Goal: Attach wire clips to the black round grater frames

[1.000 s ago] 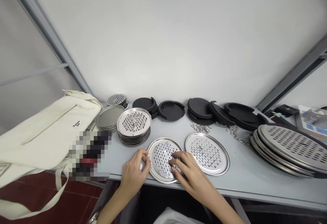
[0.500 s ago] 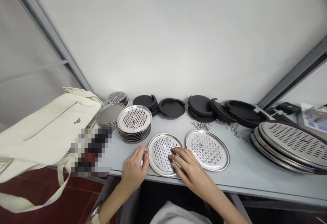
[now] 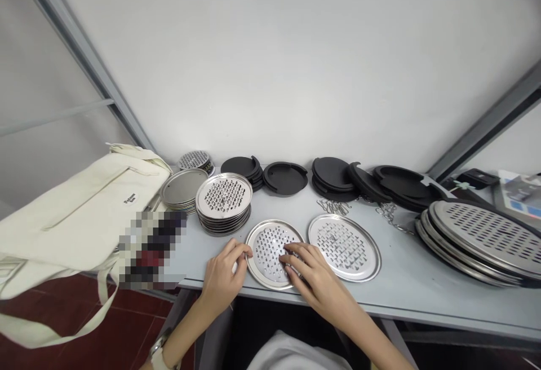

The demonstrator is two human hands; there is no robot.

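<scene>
Hands and grater [image 3: 267,254] basically static since last frame; only the view shifted slightly. Grater lies flat: oval plate [image 3: 344,248] just right of it, stack [image 3: 224,204] behind-left. Right hand [image 3: 315,274]: fingers spread on grater, probably steadying it. Left hand [image 3: 224,271]: thumb and index at its left rim; can't tell if pinching.

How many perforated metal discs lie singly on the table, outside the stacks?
2: the first disc is between the left hand and the right hand, which partly covers it; the second disc is just to its right. Any beneath these would be hidden.
</scene>
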